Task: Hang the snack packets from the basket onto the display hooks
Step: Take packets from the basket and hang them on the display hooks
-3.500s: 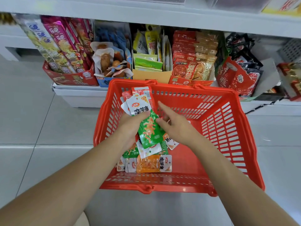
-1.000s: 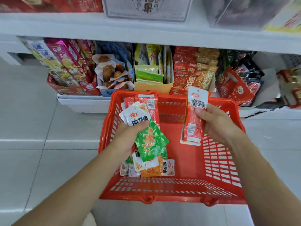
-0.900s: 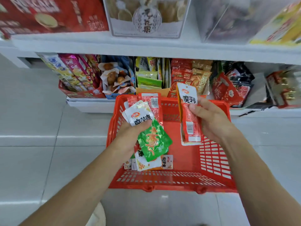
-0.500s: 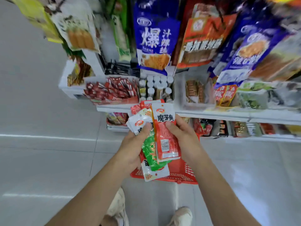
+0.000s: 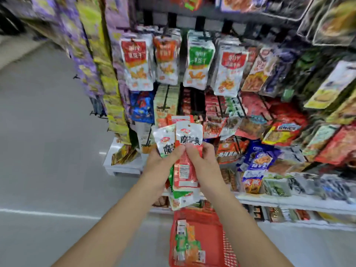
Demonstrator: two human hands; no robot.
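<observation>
— Since the packets have to go up on the hooks, why is the red basket (image 5: pixel 200 226) down on the floor?

— I think it sits low by the person's feet so both hands are free. Some snack packets (image 5: pixel 187 247) lie in the bottom of it, waiting.

— And what are the hands doing?

— Both are up in front of the chest, close together, thumbs almost touching. The left hand (image 5: pixel 163 162) is closed around a bunch of packets (image 5: pixel 180 197), fanned out like cards. A white one sticks up at the top and green ones hang out below.

— Why hold so many at once?

— My guess is it saves bending down to the basket each time.

— And the right hand?

— The right hand (image 5: pixel 200 160) is pinching the front red packet (image 5: pixel 188 139), thumb on its face and fingers behind. It looks like it is peeling that one off the bunch.

— Why is it held straight up?

— See the little hole near its top edge? That end has to go on a hook first, so I think that is why it points up.

— Where will it go?

— I can't tell which hook. Past the hands, the rack (image 5: pixel 202 105) is full of hanging bags. Higher up is a row of white bags (image 5: pixel 185 60) with red, orange and green tops. It is all blurry, so I can't pick out a free hook.
</observation>
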